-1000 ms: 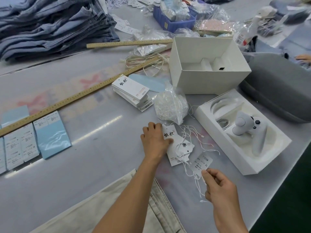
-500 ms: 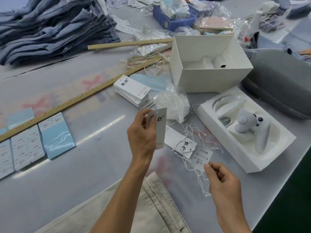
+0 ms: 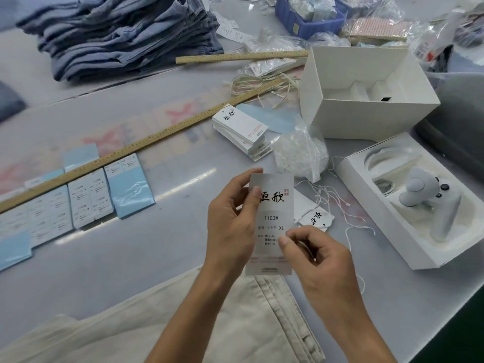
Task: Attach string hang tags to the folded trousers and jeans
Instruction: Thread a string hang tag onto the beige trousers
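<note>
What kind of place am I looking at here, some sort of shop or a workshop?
Most likely a garment finishing or packing workshop, not a shop. A tall stack of folded jeans sits on the long work table, a pile of printed hang tags lies beside a wooden measuring stick, and both hands hold one hang tag.

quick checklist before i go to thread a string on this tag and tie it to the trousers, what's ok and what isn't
1. Tag secured: ok. The left hand grips the hang tag by its left edge, printed face toward the camera.
2. Size sticker on the tag: cannot tell. The right hand pinches the 1103# XL sticker against the tag; whether it is fully stuck is unclear.
3. String within reach: ok. Loose strings lie on the table just right of the tag.
4. A free hand for the string: not ok. Both hands are on the tag.
5. Trousers ready: ok. The beige trousers lie directly below the hands.
</note>
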The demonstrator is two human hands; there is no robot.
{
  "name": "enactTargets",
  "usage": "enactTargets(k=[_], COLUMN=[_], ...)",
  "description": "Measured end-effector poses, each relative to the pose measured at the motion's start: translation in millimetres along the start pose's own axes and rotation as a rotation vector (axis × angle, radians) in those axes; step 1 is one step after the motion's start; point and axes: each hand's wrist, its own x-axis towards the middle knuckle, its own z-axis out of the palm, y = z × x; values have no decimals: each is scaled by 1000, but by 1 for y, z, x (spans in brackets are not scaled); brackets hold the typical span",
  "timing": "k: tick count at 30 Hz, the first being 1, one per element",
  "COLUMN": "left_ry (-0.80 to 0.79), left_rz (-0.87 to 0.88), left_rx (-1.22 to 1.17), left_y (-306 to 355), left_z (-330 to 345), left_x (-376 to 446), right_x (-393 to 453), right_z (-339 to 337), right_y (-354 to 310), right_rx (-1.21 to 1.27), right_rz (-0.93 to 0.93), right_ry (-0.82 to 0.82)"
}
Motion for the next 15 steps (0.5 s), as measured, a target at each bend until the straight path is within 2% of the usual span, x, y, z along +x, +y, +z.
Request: enactTargets(k=[10,15], left_ry=[-29,-175], left_rz=[-72,-37], left_rx=[-99,-36], left_y=[5,5], left_z=[-3,-10], left_x=[-5,-9], right_x=[3,7], right_z=[7,7], right_y=[-5,-6], right_rx=[-67,-60], right_rz=[21,6], right_ry=[44,51])
